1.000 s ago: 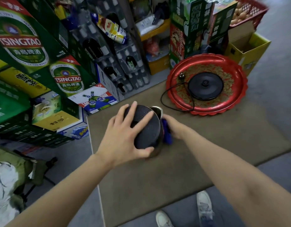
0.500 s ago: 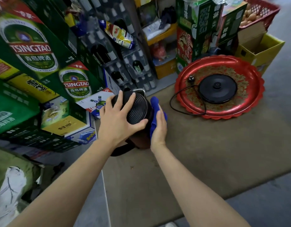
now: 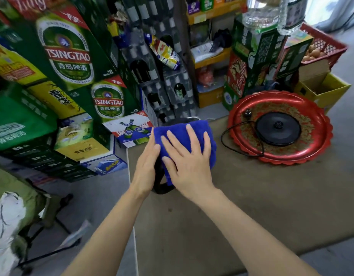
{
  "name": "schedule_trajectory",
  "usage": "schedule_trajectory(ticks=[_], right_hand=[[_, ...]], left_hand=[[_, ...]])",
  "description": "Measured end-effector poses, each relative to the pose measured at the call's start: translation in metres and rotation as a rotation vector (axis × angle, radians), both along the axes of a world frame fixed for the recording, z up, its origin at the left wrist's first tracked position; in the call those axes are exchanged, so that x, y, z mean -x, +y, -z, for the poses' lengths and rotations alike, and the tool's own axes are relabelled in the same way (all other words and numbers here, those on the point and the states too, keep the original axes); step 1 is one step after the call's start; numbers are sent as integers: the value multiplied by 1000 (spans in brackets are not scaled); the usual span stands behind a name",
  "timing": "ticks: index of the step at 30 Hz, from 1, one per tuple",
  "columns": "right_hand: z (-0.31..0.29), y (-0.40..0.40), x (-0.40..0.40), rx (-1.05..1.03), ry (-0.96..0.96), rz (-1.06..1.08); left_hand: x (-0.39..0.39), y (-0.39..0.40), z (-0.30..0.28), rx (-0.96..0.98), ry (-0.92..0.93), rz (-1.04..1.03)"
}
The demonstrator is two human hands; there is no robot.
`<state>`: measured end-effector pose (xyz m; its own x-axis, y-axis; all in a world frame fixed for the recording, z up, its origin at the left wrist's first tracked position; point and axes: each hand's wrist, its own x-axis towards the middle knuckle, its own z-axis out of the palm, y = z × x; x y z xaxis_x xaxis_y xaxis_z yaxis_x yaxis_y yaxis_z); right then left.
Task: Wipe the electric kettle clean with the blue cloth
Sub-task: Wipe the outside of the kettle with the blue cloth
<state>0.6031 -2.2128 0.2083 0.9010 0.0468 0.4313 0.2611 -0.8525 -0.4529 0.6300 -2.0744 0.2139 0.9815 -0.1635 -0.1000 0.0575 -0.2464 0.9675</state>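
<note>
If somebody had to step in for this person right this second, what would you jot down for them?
Right hand: fingers spread flat, pressing the blue cloth onto the kettle.
Left hand: steadies the kettle's left side, fingers fairly straight along the cloth's edge.
Kettle: on the brown mat, almost fully hidden under the cloth; only dark parts of it show, below the cloth and at its top edge.
Its black base sits apart on the red tray, cord trailing off the rim.
Done: wiping is under way; how clean it is cannot be seen.
Left: finish wiping the kettle all round.
</note>
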Motion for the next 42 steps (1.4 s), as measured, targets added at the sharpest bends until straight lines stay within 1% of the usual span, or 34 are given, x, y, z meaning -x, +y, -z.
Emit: schedule_trajectory(ticks=[1,3,5,6,7,8,10,12,13,15,17,18,19,21,22,24,26,28,30,31,32,38,40,42], right_hand=[[-9,1,-13,111,66,-20],[-27,-3,-46,198,244,-57],[-35,-10,-77,197,416,-15],[-37,-12,-84,191,470,25],[-37,-8,-82,212,485,50],[-35,-1,-74,257,441,34],[-32,14,-45,353,286,-108],[-38,11,-44,419,258,-245],[-41,3,-60,434,271,-258],[-43,-14,-97,429,388,-165],[-39,-27,-113,301,502,-19],[-33,-27,-105,260,478,27],[-26,-23,-88,262,382,43],[-14,-9,-41,240,112,0],[-9,-3,-19,203,11,-39],[8,6,16,168,-130,-98],[25,4,29,192,-237,-115],[37,-11,25,260,-357,-121],[49,-25,13,299,-411,-93],[55,-27,6,263,-393,-53],[60,-24,1,184,-367,7],[74,44,-2,-548,-308,436],[82,64,3,-796,-231,548],[101,75,11,-1037,-65,628]], left_hand=[[4,3,0,-3,-3,5],[9,6,-1,-105,-26,53],[23,10,5,-221,-70,100],[28,11,8,-246,-84,102],[30,10,9,-252,-95,78],[31,10,8,-250,-110,57],[31,8,6,-229,-146,33],[32,9,7,-250,-167,14],[32,10,7,-282,-165,14],[31,11,11,-321,-159,18],[31,10,13,-323,-148,2],[31,9,14,-313,-146,-6],[32,8,14,-302,-145,-13],[32,8,13,-275,-140,-26],[32,9,13,-252,-132,-28],[32,12,12,-221,-96,-34],[34,15,14,-223,-70,-30],[35,15,16,-232,-76,10],[34,13,17,-236,-63,45],[33,12,17,-235,-52,51],[33,11,18,-229,-45,54],[33,10,26,-199,-118,87],[34,8,21,-173,-131,86],[36,7,16,-174,-130,101]])
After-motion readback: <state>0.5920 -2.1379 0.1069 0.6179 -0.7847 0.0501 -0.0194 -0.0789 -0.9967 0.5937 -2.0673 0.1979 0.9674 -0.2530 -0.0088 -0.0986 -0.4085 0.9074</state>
